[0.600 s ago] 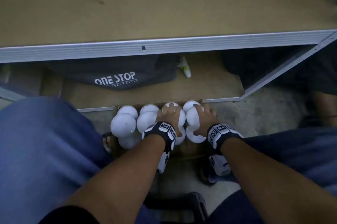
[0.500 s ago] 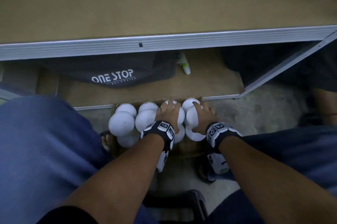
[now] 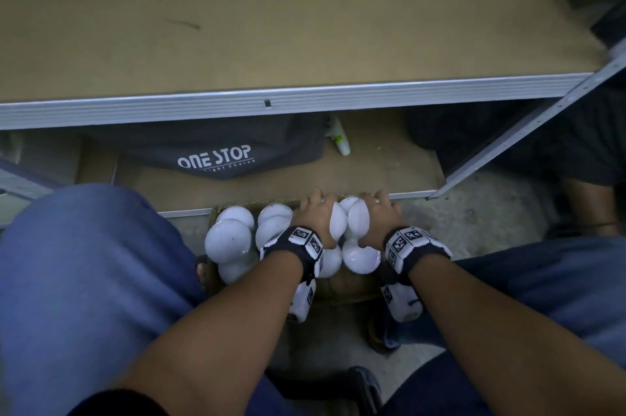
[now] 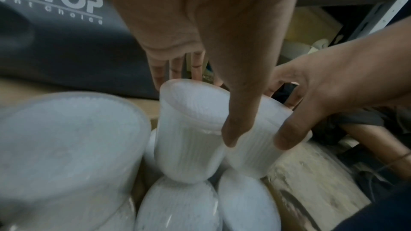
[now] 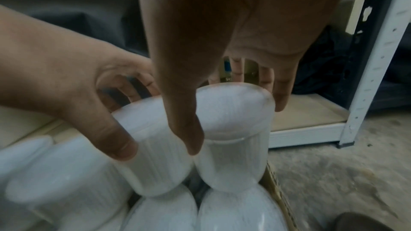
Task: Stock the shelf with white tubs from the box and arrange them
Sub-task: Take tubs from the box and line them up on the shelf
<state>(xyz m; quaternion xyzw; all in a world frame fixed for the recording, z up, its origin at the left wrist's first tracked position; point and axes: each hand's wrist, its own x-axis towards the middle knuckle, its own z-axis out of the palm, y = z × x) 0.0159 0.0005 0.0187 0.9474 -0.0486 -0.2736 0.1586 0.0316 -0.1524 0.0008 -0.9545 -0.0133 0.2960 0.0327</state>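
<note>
Several white ribbed tubs stand stacked in a cardboard box (image 3: 349, 288) on the floor between my knees. My left hand (image 3: 318, 210) grips one top-layer tub (image 3: 338, 224), thumb on the near side and fingers behind. In the left wrist view that tub (image 4: 189, 143) rests on a lower tub under my left hand (image 4: 200, 108). My right hand (image 3: 379, 210) grips the neighbouring tub (image 3: 359, 220) the same way. The right wrist view shows the right hand (image 5: 222, 117) over its tub (image 5: 233, 147). The two held tubs touch each other.
A tan shelf board (image 3: 271, 25) with a metal front rail (image 3: 305, 100) spans the top. On the low shelf (image 3: 389, 164) behind the box lie a black bag (image 3: 216, 147) and a small bottle (image 3: 340, 142). A white upright (image 5: 378, 59) stands right; another person's leg (image 3: 589, 205) is nearby.
Both hands keep their hold on the same two tubs at the right of the box. Only the view has shifted slightly.
</note>
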